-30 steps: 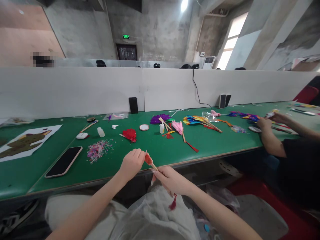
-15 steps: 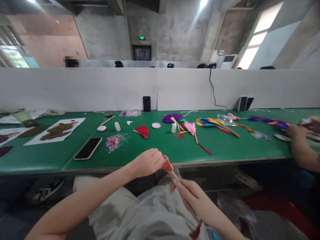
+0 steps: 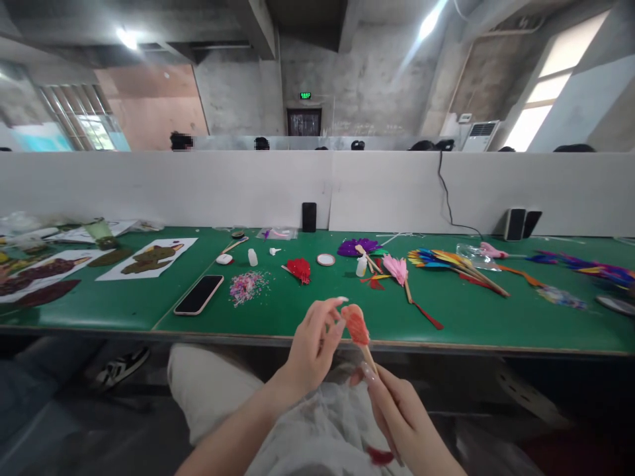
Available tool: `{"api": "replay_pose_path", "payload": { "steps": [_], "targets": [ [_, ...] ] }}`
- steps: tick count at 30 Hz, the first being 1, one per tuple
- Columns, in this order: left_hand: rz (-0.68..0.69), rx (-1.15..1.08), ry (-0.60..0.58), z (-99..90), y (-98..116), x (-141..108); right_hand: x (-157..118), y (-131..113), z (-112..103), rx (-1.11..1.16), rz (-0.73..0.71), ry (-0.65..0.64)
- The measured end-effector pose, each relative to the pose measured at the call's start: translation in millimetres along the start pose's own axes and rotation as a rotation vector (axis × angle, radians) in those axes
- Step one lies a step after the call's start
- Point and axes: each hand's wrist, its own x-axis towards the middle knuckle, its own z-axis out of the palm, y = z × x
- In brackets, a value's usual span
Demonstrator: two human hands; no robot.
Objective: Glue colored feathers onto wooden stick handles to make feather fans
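My right hand (image 3: 397, 403) is closed round a thin wooden stick (image 3: 368, 358) above my lap. On its upper end sits a small orange-red, wrinkled, paper-like head (image 3: 356, 325). A dark red tassel (image 3: 380, 456) hangs near the lower end, below my right hand. Just left of the head is my left hand (image 3: 317, 337), fingers bent and spread apart, thumb tip very near or touching the head's edge; which of the two I cannot tell.
On the green table (image 3: 278, 317) lie a phone (image 3: 200, 295), colourful bits (image 3: 247, 288), a red bundle (image 3: 299, 270), a pink bundle (image 3: 395, 269) and multicoloured feather-like bundles (image 3: 436, 259). Small white bottles (image 3: 253, 257) stand there. A white partition (image 3: 238, 185) runs behind.
My left hand has opened from its pinch on the orange-red head and moved slightly away. The head now shows wider. The view has shifted left, and the other person's arm at right is out of sight.
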Motion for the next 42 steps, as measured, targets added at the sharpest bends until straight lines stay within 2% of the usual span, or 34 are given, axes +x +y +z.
{"api": "replay_pose_path", "payload": {
  "steps": [3,6,9,12,18,22,29,32,36,39,42],
  "targets": [
    [-0.037,-0.086,-0.122,1.6,7,3,-3,8,-3,-0.058,0.015,0.056],
    [-0.048,-0.12,-0.172,-2.6,9,7,-6,8,-6,-0.112,0.009,0.063],
    [0.037,-0.033,-0.208,-11.8,10,13,-7,2,-10,-0.179,-0.032,0.038],
    [0.129,0.093,-0.295,-21.8,11,19,-7,-4,-14,-0.259,-0.086,-0.003],
    [0.07,0.164,-0.388,-29.0,18,32,-7,-5,-16,-0.384,-0.11,-0.037],
    [0.027,0.174,-0.379,-27.6,21,36,-7,-1,-16,-0.428,-0.095,-0.047],
    [-0.011,0.035,-0.348,-23.9,17,34,-7,-5,-15,-0.401,-0.081,-0.065],
    [-0.001,0.005,-0.315,-22.7,14,33,-8,-10,-15,-0.362,-0.108,-0.027],
    [-0.007,-0.021,-0.292,-23.0,14,36,-12,-14,-17,-0.315,-0.13,0.086],
    [-0.038,-0.025,-0.287,-22.8,13,37,-16,-14,-17,-0.262,-0.084,0.145],
    [-0.082,-0.047,-0.288,-22.1,14,37,-19,-11,-14,-0.161,0.004,0.138]
  ]
}}
